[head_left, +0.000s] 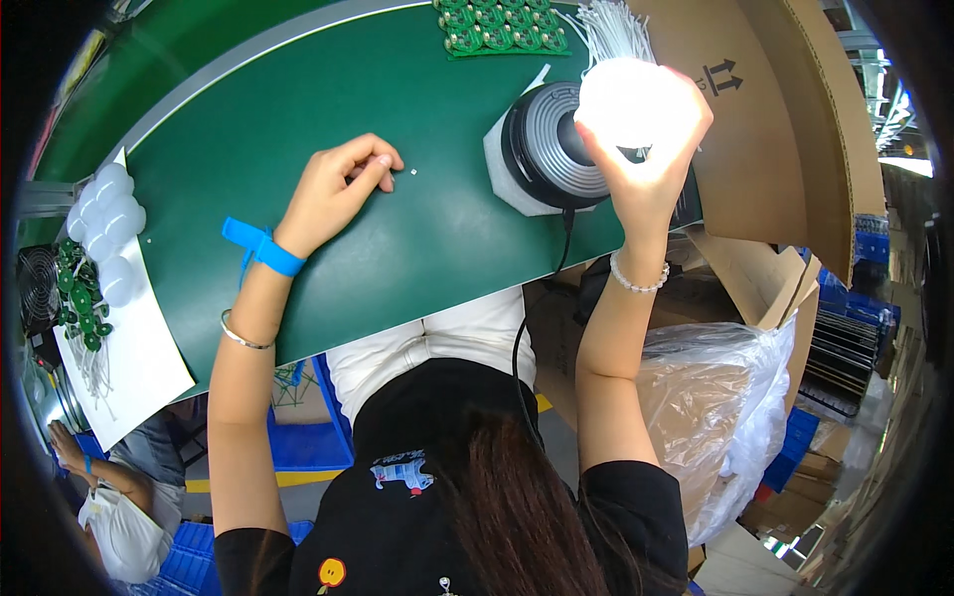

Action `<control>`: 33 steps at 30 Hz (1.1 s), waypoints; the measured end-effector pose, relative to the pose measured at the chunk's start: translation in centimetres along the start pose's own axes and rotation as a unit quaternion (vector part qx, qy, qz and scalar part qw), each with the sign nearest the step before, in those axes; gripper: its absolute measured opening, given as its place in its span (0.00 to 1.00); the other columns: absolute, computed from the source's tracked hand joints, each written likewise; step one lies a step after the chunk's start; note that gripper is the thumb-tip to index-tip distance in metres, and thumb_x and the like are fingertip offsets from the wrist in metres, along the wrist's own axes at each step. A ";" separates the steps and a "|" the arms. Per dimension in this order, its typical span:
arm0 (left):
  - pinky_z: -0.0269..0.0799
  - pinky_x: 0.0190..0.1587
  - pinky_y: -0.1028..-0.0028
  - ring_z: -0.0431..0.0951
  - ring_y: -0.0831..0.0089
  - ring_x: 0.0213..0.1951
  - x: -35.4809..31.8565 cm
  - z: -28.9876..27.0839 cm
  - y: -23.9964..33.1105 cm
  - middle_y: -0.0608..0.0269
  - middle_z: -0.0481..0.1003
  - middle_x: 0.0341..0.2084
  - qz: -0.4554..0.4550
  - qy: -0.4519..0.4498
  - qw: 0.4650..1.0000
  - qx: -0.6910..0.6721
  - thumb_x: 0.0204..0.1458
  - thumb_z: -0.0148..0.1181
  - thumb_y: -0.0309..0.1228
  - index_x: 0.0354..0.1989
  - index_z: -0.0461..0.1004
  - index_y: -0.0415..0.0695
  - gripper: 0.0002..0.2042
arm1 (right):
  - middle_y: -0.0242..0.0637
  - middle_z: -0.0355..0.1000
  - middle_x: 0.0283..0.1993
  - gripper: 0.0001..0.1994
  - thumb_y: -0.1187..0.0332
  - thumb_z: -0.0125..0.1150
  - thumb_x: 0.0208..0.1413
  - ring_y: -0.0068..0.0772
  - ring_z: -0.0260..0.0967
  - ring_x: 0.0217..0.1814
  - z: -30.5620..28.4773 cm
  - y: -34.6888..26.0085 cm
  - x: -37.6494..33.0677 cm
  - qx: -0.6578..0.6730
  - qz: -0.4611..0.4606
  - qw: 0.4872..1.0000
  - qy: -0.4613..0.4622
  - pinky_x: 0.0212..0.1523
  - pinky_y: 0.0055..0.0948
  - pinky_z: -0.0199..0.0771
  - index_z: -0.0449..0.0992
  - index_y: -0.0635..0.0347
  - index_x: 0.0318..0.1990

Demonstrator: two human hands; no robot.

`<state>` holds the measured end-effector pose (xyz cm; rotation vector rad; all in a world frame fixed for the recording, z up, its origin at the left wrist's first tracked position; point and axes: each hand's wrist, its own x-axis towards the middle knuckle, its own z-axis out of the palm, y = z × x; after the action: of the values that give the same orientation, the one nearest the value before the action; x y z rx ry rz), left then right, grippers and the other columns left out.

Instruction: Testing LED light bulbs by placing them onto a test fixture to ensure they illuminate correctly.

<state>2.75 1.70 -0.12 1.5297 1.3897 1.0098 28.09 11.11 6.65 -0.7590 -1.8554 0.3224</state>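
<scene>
My right hand (651, 184) grips a glowing white light bulb (628, 104), its fingers and thumb around the sides. Glare washes out the bulb's outline and part of the fingers. It is over the right edge of a round black-and-grey device (556, 144) with stepped rings, set on a white pad (500, 164); whether they touch, I cannot tell. Lying on the green table (437, 243), my left hand (333, 189) has its fingers loosely curled in, with nothing visible in them. A tiny white piece (413, 172) lies just beyond its fingertips.
Green circuit boards (502, 28) and a bundle of white wires (614, 30) lie at the far edge. A cardboard box (760, 149) stands at the right. White domes (107, 214) and small round green boards (79, 293) are at the left. A black cable (564, 243) hangs over the near edge.
</scene>
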 end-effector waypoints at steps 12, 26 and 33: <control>0.66 0.29 0.82 0.72 0.81 0.25 0.0 0.1 -0.1 0.65 0.71 0.18 -0.002 -0.002 1.000 -0.002 0.53 0.46 0.28 0.30 0.70 0.39 0.07 | 0.43 0.61 0.51 0.34 0.70 0.69 0.32 0.37 0.59 0.53 -4.0 -1.0 -2.0 -0.140 0.041 0.987 -0.072 0.53 0.32 0.59 0.61 0.64 0.52; 0.66 0.29 0.82 0.72 0.81 0.25 0.0 0.0 0.0 0.65 0.71 0.19 0.004 -0.003 1.000 0.005 0.53 0.46 0.28 0.30 0.70 0.38 0.08 | 0.45 0.59 0.51 0.42 0.65 0.74 0.27 0.40 0.58 0.52 0.3 -0.1 -0.6 -0.077 -0.029 0.997 -0.003 0.51 0.35 0.58 0.57 0.63 0.54; 0.67 0.27 0.82 0.72 0.81 0.24 0.0 0.0 -0.1 0.64 0.71 0.19 0.000 0.000 1.000 0.001 0.52 0.47 0.27 0.30 0.70 0.38 0.07 | 0.44 0.57 0.55 0.40 0.68 0.71 0.33 0.38 0.56 0.55 -1.0 -0.1 -1.1 -0.150 0.006 0.987 -0.052 0.55 0.32 0.56 0.56 0.65 0.55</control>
<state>2.77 1.69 -0.19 1.5327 1.3903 1.0080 29.26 10.21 6.27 -0.9727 -2.0257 0.0907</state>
